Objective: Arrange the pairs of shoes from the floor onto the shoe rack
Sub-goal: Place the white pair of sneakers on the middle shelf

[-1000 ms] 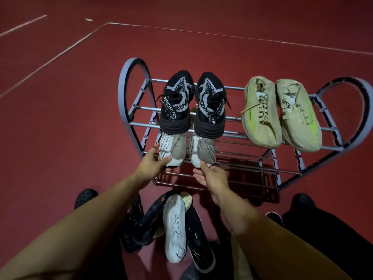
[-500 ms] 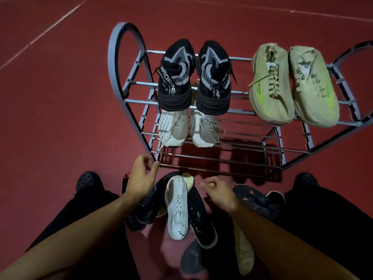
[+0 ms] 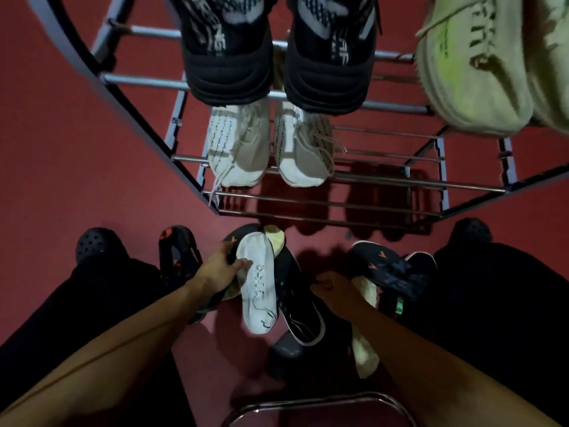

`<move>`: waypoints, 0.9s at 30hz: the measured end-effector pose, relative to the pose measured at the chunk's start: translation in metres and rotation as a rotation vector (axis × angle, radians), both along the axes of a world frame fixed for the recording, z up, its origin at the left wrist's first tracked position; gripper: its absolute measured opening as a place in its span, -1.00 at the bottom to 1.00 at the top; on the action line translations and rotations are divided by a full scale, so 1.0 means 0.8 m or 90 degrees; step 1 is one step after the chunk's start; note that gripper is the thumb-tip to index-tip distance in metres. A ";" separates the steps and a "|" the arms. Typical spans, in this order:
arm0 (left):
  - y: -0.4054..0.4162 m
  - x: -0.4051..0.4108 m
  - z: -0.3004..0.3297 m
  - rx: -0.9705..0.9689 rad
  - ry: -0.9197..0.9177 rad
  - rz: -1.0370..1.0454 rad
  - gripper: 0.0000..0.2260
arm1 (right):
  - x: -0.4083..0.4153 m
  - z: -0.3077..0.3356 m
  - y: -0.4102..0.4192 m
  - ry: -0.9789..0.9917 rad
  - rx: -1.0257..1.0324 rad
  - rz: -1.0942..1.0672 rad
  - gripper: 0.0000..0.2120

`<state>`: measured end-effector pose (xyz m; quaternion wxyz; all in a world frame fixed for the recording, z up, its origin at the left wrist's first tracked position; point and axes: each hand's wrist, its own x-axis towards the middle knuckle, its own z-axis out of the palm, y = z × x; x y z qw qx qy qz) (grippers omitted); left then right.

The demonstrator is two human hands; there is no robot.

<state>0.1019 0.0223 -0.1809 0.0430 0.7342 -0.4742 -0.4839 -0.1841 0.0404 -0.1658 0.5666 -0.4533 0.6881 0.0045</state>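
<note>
Red floor (image 3: 77,149), metal shoe rack (image 3: 129,78), left hand (image 3: 215,269) on white shoe (image 3: 257,285)

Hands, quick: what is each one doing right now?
Left hand: grips the white-soled shoe in the floor pile.
Right hand: fingers curled down among the dark shoes; cannot tell if it holds one.

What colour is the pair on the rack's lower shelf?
White pair, with dark speckled lettering; head view shows it.

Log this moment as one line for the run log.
left hand gripping white-soled shoe in floor pile | right hand on dark shoes, grip unclear | shoe rack: three pairs placed
</note>
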 end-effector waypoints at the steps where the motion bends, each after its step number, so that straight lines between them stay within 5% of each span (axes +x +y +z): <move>1: -0.002 -0.003 -0.006 0.002 0.000 0.003 -0.48 | -0.005 -0.008 0.003 0.006 0.006 0.000 -0.61; 5: -0.007 0.022 -0.085 -0.008 0.000 0.001 -0.28 | -0.020 -0.036 0.013 0.019 0.025 -0.019 -0.63; 9: -0.012 -0.002 -0.053 0.005 -0.036 0.011 -0.64 | -0.017 -0.063 0.026 -0.005 0.078 -0.041 -0.60; 12: -0.009 -0.011 -0.037 0.016 -0.033 -0.014 -0.69 | -0.011 -0.088 0.042 -0.034 0.136 -0.065 -0.49; 16: -0.001 -0.004 -0.019 -0.020 -0.012 -0.064 -0.76 | 0.005 -0.090 0.057 0.016 0.177 -0.035 -0.06; 21: -0.001 0.020 0.000 -0.026 0.049 -0.018 -0.77 | 0.009 -0.084 0.072 0.116 0.199 0.040 -0.05; 24: 0.002 0.037 -0.004 -0.004 0.094 0.028 -0.65 | 0.012 -0.078 0.081 0.007 0.232 -0.096 -0.30; 27: 0.006 0.039 -0.008 0.013 0.139 0.061 -0.53 | 0.007 -0.097 0.091 -0.007 0.228 -0.188 -0.05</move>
